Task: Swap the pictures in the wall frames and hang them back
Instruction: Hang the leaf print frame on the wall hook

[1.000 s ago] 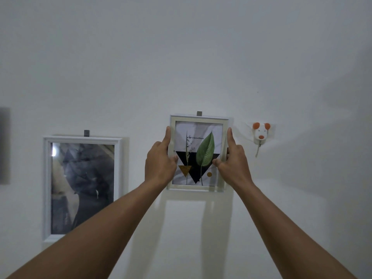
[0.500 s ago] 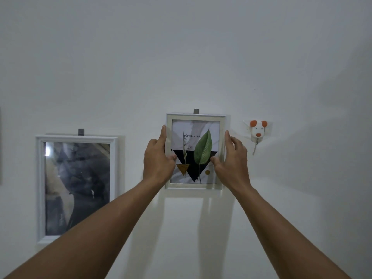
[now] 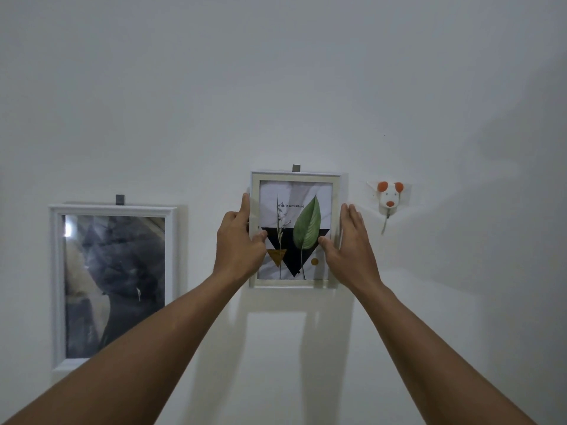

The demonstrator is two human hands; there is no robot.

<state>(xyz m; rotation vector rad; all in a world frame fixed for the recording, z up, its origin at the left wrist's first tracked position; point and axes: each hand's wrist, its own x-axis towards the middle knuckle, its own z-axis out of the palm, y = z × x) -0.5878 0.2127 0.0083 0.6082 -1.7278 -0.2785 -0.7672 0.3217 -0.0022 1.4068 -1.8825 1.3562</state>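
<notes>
A small cream frame (image 3: 306, 176) holding a green leaf print hangs on the white wall under a grey hook (image 3: 296, 168). My left hand (image 3: 237, 243) grips its left edge, with the index finger up along the side and the thumb on the glass. My right hand (image 3: 352, 246) lies at the right edge with straight fingers, its thumb tip touching the glass. A larger white frame (image 3: 113, 210) with a dark grey picture hangs lower left under its own grey hook (image 3: 120, 199).
A white mouse-shaped wall hook (image 3: 389, 196) with orange ears is fixed just right of the small frame, and a short cord hangs from it. Plain white wall surrounds the frames.
The fingers of my right hand have straightened from their hold on the small frame's right edge. My left hand keeps its grip, and the frame stays under its hook.
</notes>
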